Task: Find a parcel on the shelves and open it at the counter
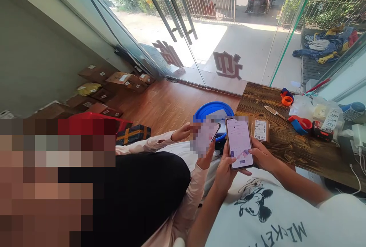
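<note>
A smartphone point(240, 142) with a lit, pale screen is held upright in front of my white printed shirt. My left hand point(224, 170) grips its left edge and lower corner, the thumb lying over the bottom of the screen. From the other side my right hand point(261, 154) also holds it, with the thumb on the lower right of the screen. Small text and a pinkish picture show on the display, too small to read. Just behind the phone, a small labelled parcel point(260, 130) rests on the wooden table.
To my left sits a person in a black garment point(143, 193), holding another phone point(204, 138). A blue bin point(213, 109) stands beyond. On the table point(257, 98) are a knife point(275, 112), tape rolls point(286, 100) and a label roll point(330, 123). Cardboard boxes point(124, 79) line the wall by glass doors.
</note>
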Demonstrator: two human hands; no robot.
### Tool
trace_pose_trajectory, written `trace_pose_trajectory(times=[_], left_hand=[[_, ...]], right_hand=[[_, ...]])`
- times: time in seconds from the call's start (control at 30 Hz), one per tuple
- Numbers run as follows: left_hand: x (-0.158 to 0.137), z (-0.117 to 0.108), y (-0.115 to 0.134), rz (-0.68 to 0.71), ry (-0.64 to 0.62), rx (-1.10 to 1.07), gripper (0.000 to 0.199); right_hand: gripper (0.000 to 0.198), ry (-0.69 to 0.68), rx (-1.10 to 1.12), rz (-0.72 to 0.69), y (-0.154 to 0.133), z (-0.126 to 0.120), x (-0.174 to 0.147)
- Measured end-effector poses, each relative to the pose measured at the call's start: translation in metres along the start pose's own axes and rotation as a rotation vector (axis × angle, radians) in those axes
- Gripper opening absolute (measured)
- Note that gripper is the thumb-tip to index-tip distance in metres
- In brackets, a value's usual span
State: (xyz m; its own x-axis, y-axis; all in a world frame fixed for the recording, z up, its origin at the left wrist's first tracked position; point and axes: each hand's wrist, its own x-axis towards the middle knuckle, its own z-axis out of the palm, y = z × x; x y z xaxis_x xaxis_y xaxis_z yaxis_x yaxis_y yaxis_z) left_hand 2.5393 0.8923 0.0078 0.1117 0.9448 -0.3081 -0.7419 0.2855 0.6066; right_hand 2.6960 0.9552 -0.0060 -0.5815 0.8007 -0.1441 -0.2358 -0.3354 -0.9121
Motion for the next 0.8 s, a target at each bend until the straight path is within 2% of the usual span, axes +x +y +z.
trace_pose_trajectory(times=[0.17,0.27,0.4,0.57,0.8], left_hand=[[0.000,0.003,0.000,-0.007,0.018,0.046,0.088],[-0.002,0.004,0.000,-0.014,0.068,0.086,0.087],[-0.004,0.002,-0.002,-0.037,0.104,0.112,0.097],[-0.004,-0.003,-0.005,-0.013,0.048,0.089,0.094],[0.000,-0.001,-0.005,-0.014,0.057,0.071,0.092]], right_hand=[[0.058,-0.063,-0.099,-0.088,0.003,-0.005,0.000],[0.062,-0.052,-0.166,-0.110,0.003,-0.005,0.001],[0.060,-0.019,-0.169,-0.107,0.004,0.001,0.000],[0.062,0.081,-0.151,-0.071,0.005,0.009,-0.001],[0.065,0.062,-0.150,-0.070,0.007,0.009,-0.003]])
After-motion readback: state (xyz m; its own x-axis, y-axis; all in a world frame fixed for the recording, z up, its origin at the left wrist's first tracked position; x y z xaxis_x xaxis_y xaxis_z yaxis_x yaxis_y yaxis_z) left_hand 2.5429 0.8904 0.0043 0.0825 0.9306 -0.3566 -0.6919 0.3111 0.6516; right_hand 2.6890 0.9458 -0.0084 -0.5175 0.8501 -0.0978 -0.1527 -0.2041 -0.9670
